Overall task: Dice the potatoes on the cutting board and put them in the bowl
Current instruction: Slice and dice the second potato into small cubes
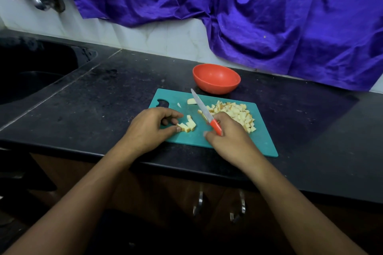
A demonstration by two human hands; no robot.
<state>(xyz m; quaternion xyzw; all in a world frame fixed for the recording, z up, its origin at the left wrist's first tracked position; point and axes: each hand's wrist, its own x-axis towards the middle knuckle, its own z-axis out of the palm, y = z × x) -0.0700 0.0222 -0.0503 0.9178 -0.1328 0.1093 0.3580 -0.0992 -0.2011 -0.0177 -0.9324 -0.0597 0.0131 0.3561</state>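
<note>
On the black countertop (pixel 103 99), a teal cutting board (pixel 263 141) lies close to the front edge, with its handle cutout at the far-left corner. A red bowl (pixel 215 87) stands upright on the countertop just beyond the board's far edge. A pile of diced potato (pixel 236 114) occupies the right half of the board. A short row of potato strips (pixel 187 125) lies left of centre. One larger potato piece (pixel 191 101) and a small sliver (pixel 179 105) lie near the far edge. The left hand (pixel 151 128) rests on the left part of the board with its fingers curled. Its thumb tip presses against the near end of the potato strips, and its forefinger reaches toward their far side, so the row is pinched between them. The right hand (pixel 230 136) is wrapped around the orange handle of a knife (pixel 202 107) in a firm grip. The blade points away and to the left, toward the bowl, and passes between the potato strips and the pile of diced potato. Whether the edge touches the board cannot be determined. A dark sink (pixel 31 72) is set into the countertop at far left. A purple cloth (pixel 248 16) hangs over the tiled wall behind the bowl.
</note>
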